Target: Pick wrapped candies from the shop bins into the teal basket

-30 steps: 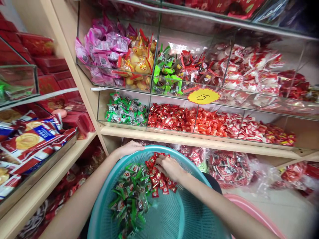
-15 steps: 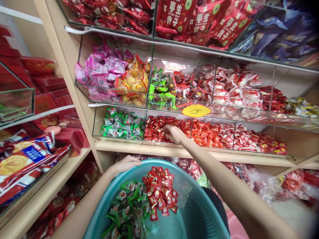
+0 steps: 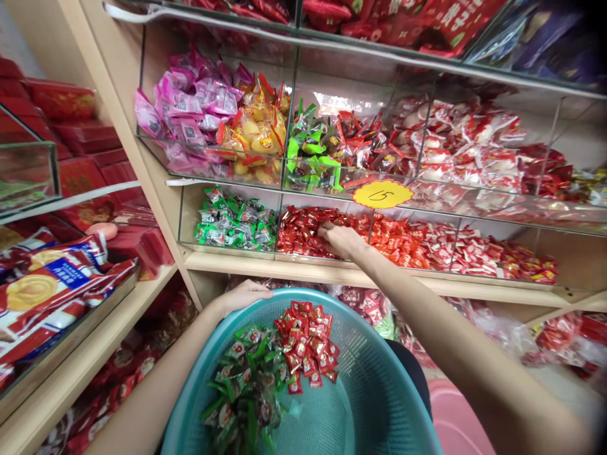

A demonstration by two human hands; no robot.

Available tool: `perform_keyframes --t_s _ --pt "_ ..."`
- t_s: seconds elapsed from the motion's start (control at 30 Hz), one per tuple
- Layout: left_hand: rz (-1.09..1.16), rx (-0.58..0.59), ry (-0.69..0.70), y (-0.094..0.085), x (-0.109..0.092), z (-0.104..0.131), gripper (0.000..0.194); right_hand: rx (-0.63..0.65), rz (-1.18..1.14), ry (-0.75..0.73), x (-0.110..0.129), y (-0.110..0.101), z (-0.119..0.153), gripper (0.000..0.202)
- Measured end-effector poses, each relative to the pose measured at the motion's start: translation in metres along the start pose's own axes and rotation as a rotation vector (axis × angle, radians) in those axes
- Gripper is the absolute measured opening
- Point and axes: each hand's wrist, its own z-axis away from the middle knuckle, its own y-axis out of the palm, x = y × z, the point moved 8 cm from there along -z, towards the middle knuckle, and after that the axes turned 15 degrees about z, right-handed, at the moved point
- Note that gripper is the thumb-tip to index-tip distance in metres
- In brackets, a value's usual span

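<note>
My left hand is closed over the far-left rim of a teal plastic basket. Inside the basket lie a heap of green-and-dark wrapped candies and a smaller heap of red wrapped candies. On the lower shelf, my right hand reaches into a clear compartment of small red wrapped candies. Its fingers are curled down into the pile, and the fingertips are partly hidden among the wrappers.
Green-and-silver candies fill the compartment to the left; orange-red candies lie to the right. A yellow price tag hangs above the right hand. A wooden shelf edge runs behind the basket. A pink tub stands at the lower right.
The view has shifted slightly, so the shelves and the basket sit higher in the picture. My right hand stays in the red candies, and my left hand keeps the rim.
</note>
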Motion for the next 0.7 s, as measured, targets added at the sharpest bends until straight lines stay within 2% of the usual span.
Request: perform_keyframes --t_s 0.17,0.27,0.37,0.47,0.57,0.7 --pt "0.048 0.003 -0.016 0.001 0.004 -0.001 0.041 -0.132 -0.157 0.057 -0.015 -0.030 0.041 0.029" --pt "0.050 -0.007 -0.042 0.001 0.004 -0.001 0.040 -0.201 -0.351 0.017 0.009 -0.037 0.077 0.027" --pt "0.066 -0.007 -0.072 0.003 0.005 -0.001 0.041 -0.171 -0.464 -0.126 0.059 -0.022 0.107 0.022" --pt "0.075 -0.004 -0.074 0.003 0.006 -0.001 0.043 -0.082 -0.405 -0.174 0.101 0.004 0.122 0.017" --pt "0.056 -0.024 -0.059 0.000 0.006 -0.001 0.042 -0.064 -0.301 -0.172 0.124 0.017 0.123 0.012" --pt "0.042 -0.030 -0.066 -0.001 0.006 0.000 0.042 -0.067 -0.234 -0.151 0.137 0.022 0.116 0.008"
